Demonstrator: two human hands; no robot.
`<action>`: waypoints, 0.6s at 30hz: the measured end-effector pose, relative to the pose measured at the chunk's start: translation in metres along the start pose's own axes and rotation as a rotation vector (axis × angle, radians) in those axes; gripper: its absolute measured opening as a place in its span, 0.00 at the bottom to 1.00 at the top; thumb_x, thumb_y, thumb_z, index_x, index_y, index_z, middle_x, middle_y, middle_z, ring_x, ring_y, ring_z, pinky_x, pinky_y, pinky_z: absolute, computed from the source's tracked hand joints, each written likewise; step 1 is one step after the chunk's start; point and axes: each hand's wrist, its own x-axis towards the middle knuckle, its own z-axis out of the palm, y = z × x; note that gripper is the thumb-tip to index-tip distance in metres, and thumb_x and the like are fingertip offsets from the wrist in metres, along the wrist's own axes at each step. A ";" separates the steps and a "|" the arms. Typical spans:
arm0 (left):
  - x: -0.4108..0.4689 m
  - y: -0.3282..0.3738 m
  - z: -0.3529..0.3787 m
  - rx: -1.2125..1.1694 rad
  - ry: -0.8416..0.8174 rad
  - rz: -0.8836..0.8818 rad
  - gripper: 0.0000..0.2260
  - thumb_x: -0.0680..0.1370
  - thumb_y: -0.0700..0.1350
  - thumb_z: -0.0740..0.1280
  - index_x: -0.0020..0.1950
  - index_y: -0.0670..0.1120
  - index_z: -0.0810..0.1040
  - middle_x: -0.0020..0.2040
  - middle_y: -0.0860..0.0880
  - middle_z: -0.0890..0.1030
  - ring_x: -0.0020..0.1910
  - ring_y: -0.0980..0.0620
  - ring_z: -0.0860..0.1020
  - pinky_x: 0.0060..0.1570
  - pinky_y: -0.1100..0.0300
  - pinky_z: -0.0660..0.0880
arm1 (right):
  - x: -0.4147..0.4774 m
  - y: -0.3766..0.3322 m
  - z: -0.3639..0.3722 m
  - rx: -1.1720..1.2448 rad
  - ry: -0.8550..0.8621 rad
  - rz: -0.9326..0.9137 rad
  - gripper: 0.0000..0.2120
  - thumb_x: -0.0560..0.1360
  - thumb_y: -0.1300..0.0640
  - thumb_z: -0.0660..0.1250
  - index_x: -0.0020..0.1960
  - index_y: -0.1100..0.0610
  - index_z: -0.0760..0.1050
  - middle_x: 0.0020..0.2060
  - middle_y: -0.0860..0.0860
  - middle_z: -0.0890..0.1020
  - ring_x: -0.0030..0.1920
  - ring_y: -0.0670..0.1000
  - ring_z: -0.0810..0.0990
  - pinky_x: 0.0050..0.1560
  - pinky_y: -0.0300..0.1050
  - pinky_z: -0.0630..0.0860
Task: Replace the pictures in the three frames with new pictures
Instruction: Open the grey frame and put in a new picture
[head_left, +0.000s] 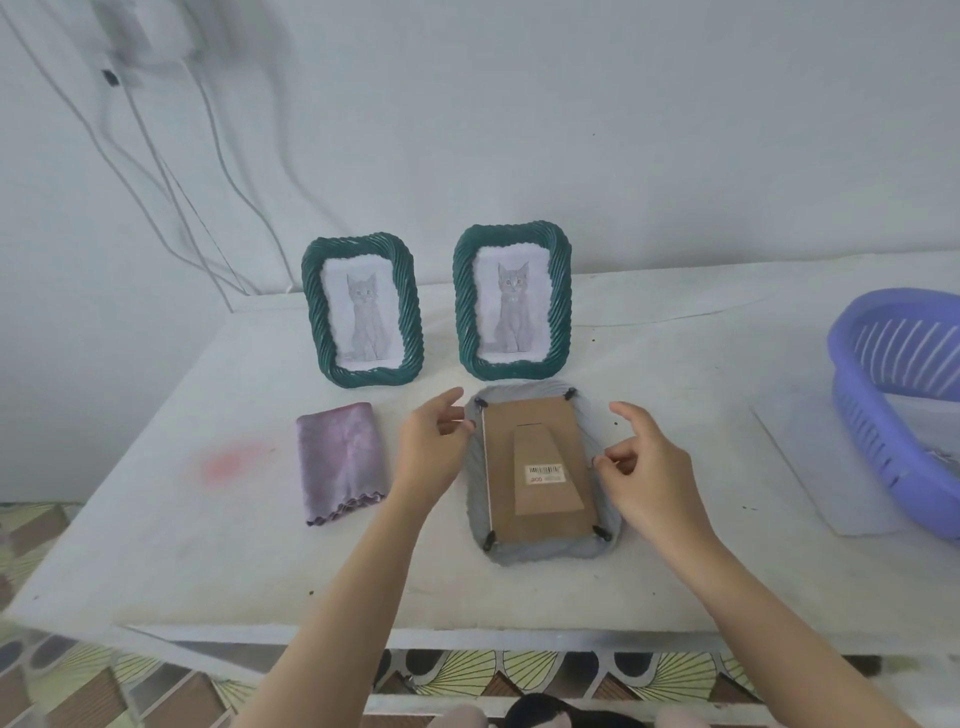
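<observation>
We see a white table (675, 571) by a wall. Far back on it the left frame (363, 375) and the right frame (511, 369) stand up side by side. Both are green, with a cat picture (366, 317) in the left frame and another (513, 306) in the right. The third frame (540, 553) lies face down, nearer to us, with its brown back (498, 441) up. The left hand (436, 441) curls its fingers at this frame's left edge, and we cannot tell if it holds anything. The right hand (639, 467) pinches a small black clip (597, 460) on the frame's right edge, with one finger lifted. A purple cloth (340, 462) lies folded to the left of the hands. A blue basket (872, 447) sits far to the right
</observation>
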 end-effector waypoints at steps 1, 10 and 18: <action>-0.002 -0.002 0.001 0.043 -0.004 0.017 0.18 0.77 0.36 0.62 0.67 0.44 0.72 0.50 0.48 0.79 0.47 0.54 0.75 0.48 0.67 0.70 | -0.002 0.001 0.001 -0.028 0.001 -0.017 0.24 0.71 0.63 0.67 0.66 0.54 0.68 0.36 0.46 0.80 0.37 0.43 0.77 0.37 0.27 0.68; -0.021 -0.016 0.000 0.393 -0.188 0.260 0.28 0.77 0.58 0.60 0.74 0.48 0.60 0.73 0.53 0.63 0.74 0.54 0.55 0.70 0.62 0.52 | -0.008 0.017 0.002 -0.152 0.021 -0.121 0.22 0.73 0.54 0.67 0.65 0.55 0.69 0.48 0.49 0.78 0.51 0.53 0.75 0.49 0.41 0.68; -0.027 -0.025 -0.007 0.495 -0.387 0.359 0.48 0.62 0.73 0.59 0.76 0.54 0.47 0.73 0.62 0.46 0.72 0.62 0.41 0.71 0.59 0.36 | 0.001 0.007 -0.005 -0.103 -0.350 -0.189 0.47 0.65 0.31 0.64 0.74 0.42 0.41 0.70 0.35 0.52 0.70 0.37 0.51 0.74 0.50 0.46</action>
